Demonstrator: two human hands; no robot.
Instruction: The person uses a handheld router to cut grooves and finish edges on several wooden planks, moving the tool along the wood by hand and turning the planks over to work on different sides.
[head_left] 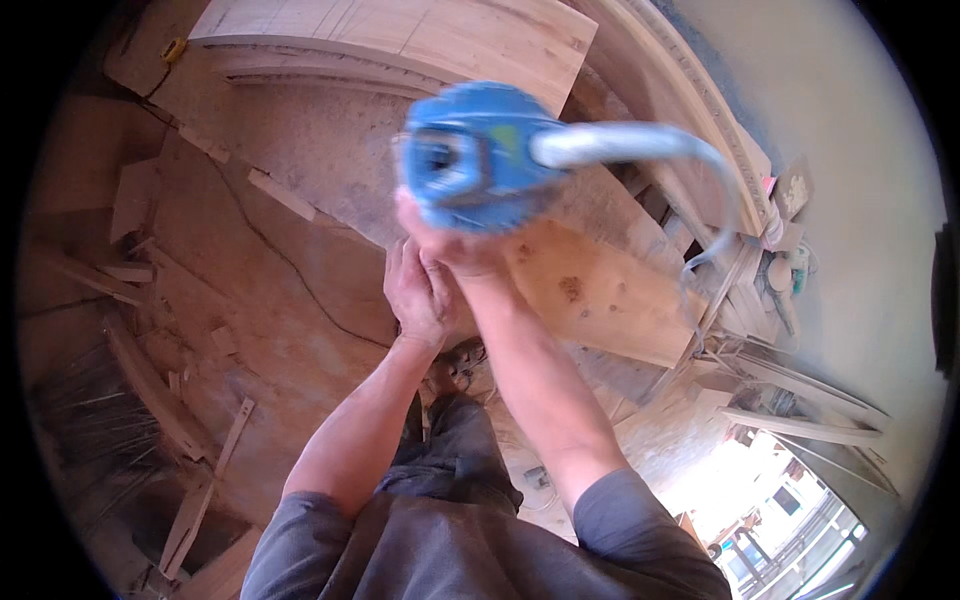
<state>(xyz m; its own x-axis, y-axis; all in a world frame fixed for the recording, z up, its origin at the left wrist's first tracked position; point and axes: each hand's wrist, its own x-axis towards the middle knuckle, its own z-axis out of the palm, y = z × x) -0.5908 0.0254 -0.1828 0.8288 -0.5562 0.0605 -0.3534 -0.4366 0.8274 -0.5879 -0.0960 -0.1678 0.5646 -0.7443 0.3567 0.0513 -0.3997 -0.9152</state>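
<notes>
A blue, rounded power tool [490,160] is held up in front of me, blurred by motion. Its exact kind cannot be made out. From its right side runs a thick pale sleeve or hose [620,143], bending down toward the right. My right hand [455,245] grips the tool from its near side, partly hidden beneath it. Close against that hand is my left hand [415,295], its fingers curled together. Whatever the left fingers hold, if anything, is hidden.
A large pale wooden panel [490,40] lies at the far side, above curved wooden pieces [320,68]. A knotted board [590,290] lies to the right. Wood offcuts [280,195] and a dark cord [265,240] are on the left. Long timber [800,425] leans near the right wall.
</notes>
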